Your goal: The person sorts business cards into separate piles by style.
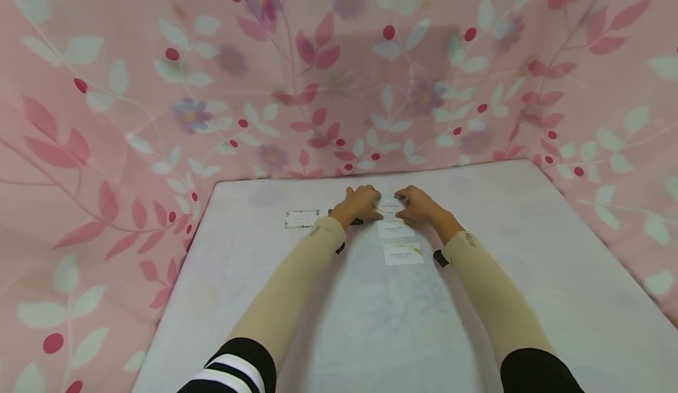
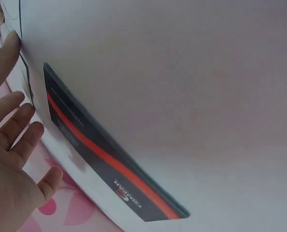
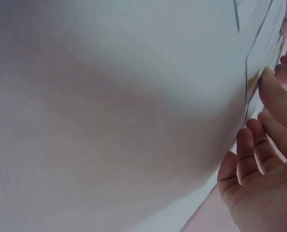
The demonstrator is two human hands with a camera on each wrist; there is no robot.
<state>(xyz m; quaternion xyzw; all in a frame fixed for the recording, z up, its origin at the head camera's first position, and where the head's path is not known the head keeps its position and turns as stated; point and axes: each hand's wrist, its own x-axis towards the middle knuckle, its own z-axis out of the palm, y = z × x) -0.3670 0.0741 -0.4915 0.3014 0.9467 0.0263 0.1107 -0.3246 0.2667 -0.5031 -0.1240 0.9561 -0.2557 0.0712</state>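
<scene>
I have a small white rectangular paper card with gold curves (image 1: 390, 206) lying between my hands, towards the far edge of the white cloth-covered counter (image 1: 212, 275). My left hand (image 1: 362, 203) touches its left side and my right hand (image 1: 419, 206) its right, probably because so thin and light a card would skew if touched from one side only. Both hands are loosely spread, fingers slightly bent and apart; thumb and fingertips meet the card's borders rather than pinching it, as far as the wrist views show.

Towards the counter's near edge lie a second white card with gold trim (image 1: 396, 229) and, apart from it, a third white gold-cornered card (image 1: 403, 254). They run in a rough column, perhaps so each printed face stays readable. I cannot tell whether the first two touch.

Below my left wrist sits a stack of black rectangular cards with a red-orange stripe (image 2: 104, 154). Closer to the counter's left edge is a white card with a leafy border (image 1: 302, 219).
</scene>
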